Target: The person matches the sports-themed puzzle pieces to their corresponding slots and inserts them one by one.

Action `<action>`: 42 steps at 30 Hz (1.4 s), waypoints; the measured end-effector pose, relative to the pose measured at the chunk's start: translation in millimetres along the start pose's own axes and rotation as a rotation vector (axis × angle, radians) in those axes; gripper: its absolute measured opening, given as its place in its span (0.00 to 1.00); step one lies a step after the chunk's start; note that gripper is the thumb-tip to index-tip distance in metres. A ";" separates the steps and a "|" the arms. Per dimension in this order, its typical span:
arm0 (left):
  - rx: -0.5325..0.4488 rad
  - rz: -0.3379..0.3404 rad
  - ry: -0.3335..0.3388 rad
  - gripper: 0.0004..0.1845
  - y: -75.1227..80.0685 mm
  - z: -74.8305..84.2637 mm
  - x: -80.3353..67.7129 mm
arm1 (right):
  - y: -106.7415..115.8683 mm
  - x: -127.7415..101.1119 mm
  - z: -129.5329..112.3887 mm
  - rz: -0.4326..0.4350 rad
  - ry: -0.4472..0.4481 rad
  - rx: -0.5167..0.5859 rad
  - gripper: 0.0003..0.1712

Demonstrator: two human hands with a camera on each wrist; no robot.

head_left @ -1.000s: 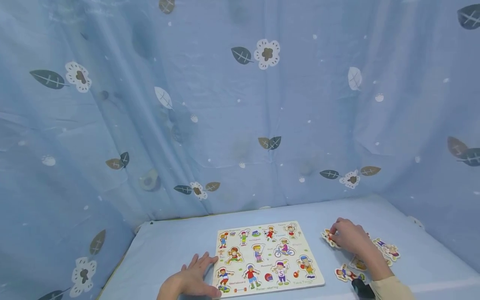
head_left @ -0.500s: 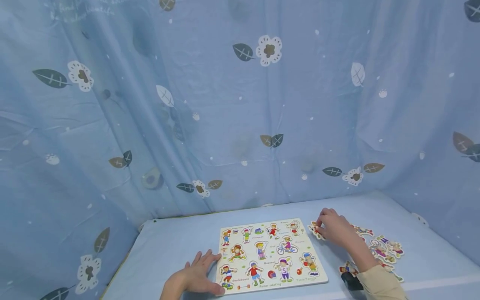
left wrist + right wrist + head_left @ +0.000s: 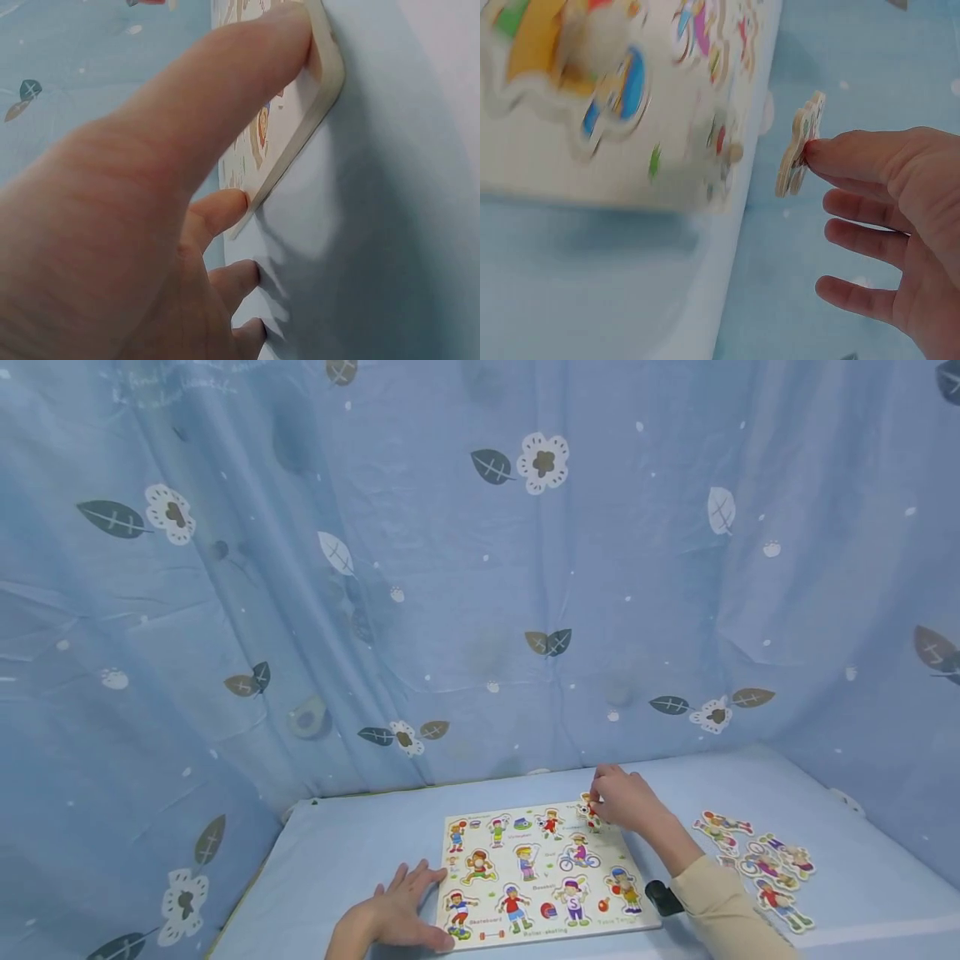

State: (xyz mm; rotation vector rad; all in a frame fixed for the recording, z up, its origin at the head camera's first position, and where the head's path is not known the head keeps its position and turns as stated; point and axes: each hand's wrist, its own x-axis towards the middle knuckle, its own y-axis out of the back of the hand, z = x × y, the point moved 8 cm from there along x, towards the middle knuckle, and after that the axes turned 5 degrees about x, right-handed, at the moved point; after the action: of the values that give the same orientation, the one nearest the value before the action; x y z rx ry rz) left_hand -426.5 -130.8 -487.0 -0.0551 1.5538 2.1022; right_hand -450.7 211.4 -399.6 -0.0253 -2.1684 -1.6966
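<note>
A wooden puzzle board [image 3: 502, 860] printed with cartoon children playing sports lies on the table. My left hand [image 3: 397, 910] is at its left side, thumb on the near-left corner and index fingertip against the edge; the left wrist view shows the other fingers spread on the cloth. Between thumb and fingers my right hand [image 3: 628, 799] pinches a flat puzzle piece [image 3: 587, 810] shaped like a child figure. That piece is held up over the board's far-right corner, and in the right wrist view it appears edge-on, apart from the board.
Right of the board, loose puzzle pieces [image 3: 765, 864] lie in a cluster, some overlapping. A pale blue cloth covers the table [image 3: 360, 835]. Behind and at the sides hangs a blue patterned curtain [image 3: 435, 635]. A dark device [image 3: 663, 898] is on my right wrist.
My right hand has carried the puzzle piece leftward from beside the cluster to over the board's far-right corner. The left hand has stayed at the board's edge.
</note>
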 end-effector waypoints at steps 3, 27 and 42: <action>0.007 -0.002 0.002 0.53 0.4 3.6 -2.4 | -4.7 4.2 -7.3 -0.006 0.004 0.002 0.05; 0.033 -0.002 0.027 0.58 -21.7 -27.1 28.1 | -48.5 19.5 -51.6 -0.107 -0.068 0.014 0.07; 0.026 -0.012 0.046 0.52 0.9 0.6 -0.4 | -44.2 12.9 -56.9 -0.186 -0.084 0.106 0.22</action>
State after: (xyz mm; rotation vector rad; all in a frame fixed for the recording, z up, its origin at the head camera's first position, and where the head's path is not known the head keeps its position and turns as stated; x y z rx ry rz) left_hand -426.5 -130.6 -485.8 -0.1041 1.6037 2.0845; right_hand -457.2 143.3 -425.7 0.1406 -2.3848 -1.7036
